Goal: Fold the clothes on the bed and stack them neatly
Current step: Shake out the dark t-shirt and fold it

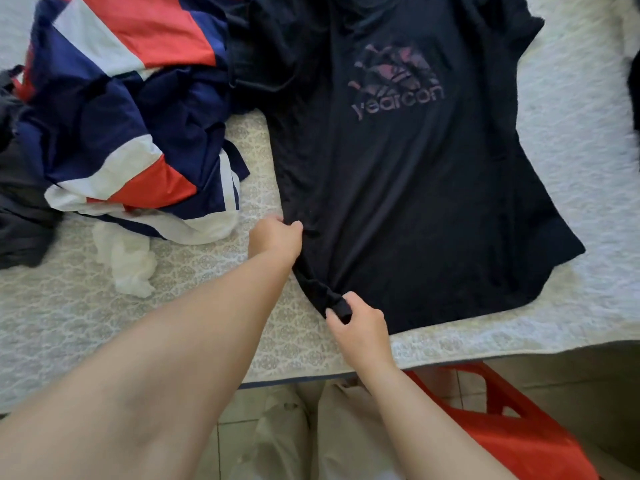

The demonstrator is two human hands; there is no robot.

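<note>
One bed [571, 140] under a pale patterned cover, filling most of the view. Spread flat across its middle and right, front up: a black T-shirt [398, 188] with a faded purple logo [394, 81] on the chest, hem toward the near edge. Heaped to the left, touching the shirt's upper side: a crumpled navy, red and white garment [114, 109], with a dark garment [20, 216] at the far left edge and a small white cloth [128, 261] just below the heap. Beyond the near edge, down on the tiled floor: a red plastic stool [502, 420]. Curled round the shirt's left side seam: left hand [277, 237]. Pinching the bunched lower left corner of the hem between thumb and curled fingers: right hand [360, 323].
</note>
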